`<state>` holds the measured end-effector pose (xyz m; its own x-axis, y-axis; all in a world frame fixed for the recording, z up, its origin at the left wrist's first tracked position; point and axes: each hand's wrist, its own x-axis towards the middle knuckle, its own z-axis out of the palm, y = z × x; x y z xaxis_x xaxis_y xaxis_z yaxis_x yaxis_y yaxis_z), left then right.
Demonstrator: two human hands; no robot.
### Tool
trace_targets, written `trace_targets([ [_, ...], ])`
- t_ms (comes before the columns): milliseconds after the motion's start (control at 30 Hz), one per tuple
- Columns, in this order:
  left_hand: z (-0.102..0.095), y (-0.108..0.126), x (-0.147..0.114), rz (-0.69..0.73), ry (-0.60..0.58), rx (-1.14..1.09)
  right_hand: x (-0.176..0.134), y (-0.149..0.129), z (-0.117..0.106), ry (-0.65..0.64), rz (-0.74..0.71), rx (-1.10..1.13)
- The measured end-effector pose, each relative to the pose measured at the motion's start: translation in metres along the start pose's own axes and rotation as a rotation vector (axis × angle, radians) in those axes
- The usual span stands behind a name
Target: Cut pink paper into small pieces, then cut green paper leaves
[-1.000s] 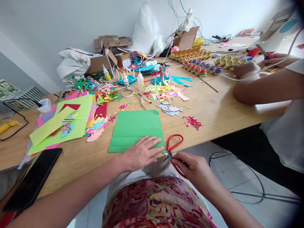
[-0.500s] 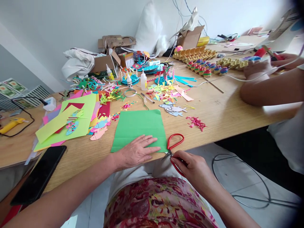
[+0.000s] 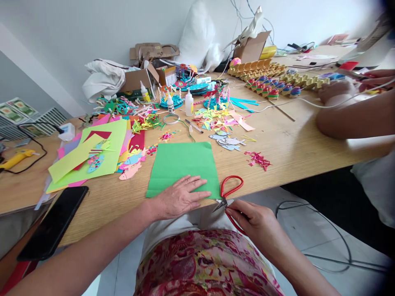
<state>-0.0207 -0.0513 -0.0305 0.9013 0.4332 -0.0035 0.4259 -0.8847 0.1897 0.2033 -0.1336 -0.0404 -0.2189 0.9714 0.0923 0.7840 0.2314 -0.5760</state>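
Head view: my left hand (image 3: 182,196) lies flat, fingers spread, on the green sheet (image 3: 185,162); off the sheet's near-right corner, my right hand (image 3: 256,218) pinches the scissors (image 3: 224,202). The sheet appears creased, still uncut; fish cutouts (image 3: 228,142) lie right of it.

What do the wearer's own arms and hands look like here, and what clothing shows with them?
The left hand and right hand are bare, with no gloves, rings or watch visible. No sleeves show on the forearms. Below are a floral-patterned garment in reds and pinks, and pale trousers.
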Motion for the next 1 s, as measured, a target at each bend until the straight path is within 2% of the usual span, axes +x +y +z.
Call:
trace_targets([
  [267, 0.0017, 0.0029, 0.0002, -0.021, 0.020, 0.015, 0.0037, -0.0014, 0.0050, 0.032, -0.008, -0.020],
  [1000, 0.0025, 0.0073, 0.0009, -0.046, 0.044, 0.007, 0.0025, -0.0043, 0.0054, 0.000, -0.028, -0.033],
])
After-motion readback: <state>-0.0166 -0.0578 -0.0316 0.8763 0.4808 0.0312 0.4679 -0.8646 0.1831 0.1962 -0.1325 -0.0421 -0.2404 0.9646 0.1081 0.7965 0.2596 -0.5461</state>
